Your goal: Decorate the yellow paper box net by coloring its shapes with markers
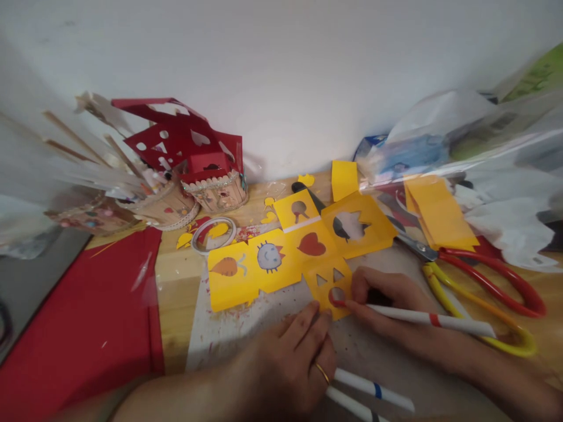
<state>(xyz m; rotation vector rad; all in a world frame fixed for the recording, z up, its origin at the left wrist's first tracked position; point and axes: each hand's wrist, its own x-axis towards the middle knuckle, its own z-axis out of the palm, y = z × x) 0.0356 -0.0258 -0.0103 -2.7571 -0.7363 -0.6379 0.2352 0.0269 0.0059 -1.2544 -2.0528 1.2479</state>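
My right hand [391, 299] is closed around a white marker [433, 318] with a red band. Its tip touches the rim of a round hole in the lowest panel of a yellow paper cutout [288, 275], where red colour shows. My left hand [299, 357] presses its fingers together on that panel's lower left edge; its thumb is hidden. Two triangular holes sit above the round one. Other panels bear an orange carrot, a blue round face, a red heart and larger cut-out shapes. Two more white markers [367, 387] lie partly under my left hand.
Red-handled scissors [492, 278] and yellow-handled scissors [479, 316] lie at right, near folded yellow paper [440, 211]. A tape roll [214, 235] sits left of the cutout among scraps. Decorated wooden cups [215, 193] stand behind; red sheets [97, 310] lie at left.
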